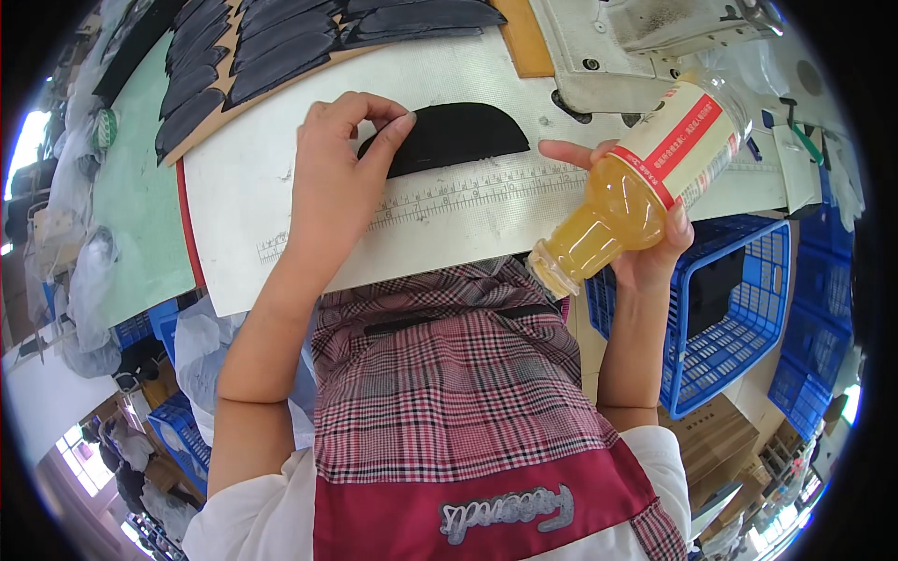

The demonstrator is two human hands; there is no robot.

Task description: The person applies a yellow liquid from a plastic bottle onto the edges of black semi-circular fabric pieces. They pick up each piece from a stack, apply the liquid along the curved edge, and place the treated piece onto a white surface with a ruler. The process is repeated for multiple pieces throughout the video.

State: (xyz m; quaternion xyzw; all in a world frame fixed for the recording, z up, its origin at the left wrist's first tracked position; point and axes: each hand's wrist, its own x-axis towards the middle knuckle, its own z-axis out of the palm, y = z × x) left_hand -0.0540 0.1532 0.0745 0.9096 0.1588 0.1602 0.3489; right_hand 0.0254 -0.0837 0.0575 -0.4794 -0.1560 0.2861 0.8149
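Observation:
On the white table lies a flat black half-oval piece (463, 138), its straight side toward me along the printed ruler scale. My left hand (341, 168) pinches the left end of it between thumb and fingers. My right hand (645, 248) is wrapped round a clear plastic bottle (622, 201) of yellow liquid with a cream and red label. The bottle is tilted, its pale neck end pointing down toward me and its base toward the far right. My right index finger sticks out past the bottle, close to the right tip of the black piece.
Rows of dark, glossy pieces on a tan board (234, 70) cover the far left. A pale machine base (608, 56) stands at the far right, beside a yellow-brown strip (526, 37). Below the table's right side is a blue plastic crate (730, 318). A green surface (140, 206) adjoins on the left.

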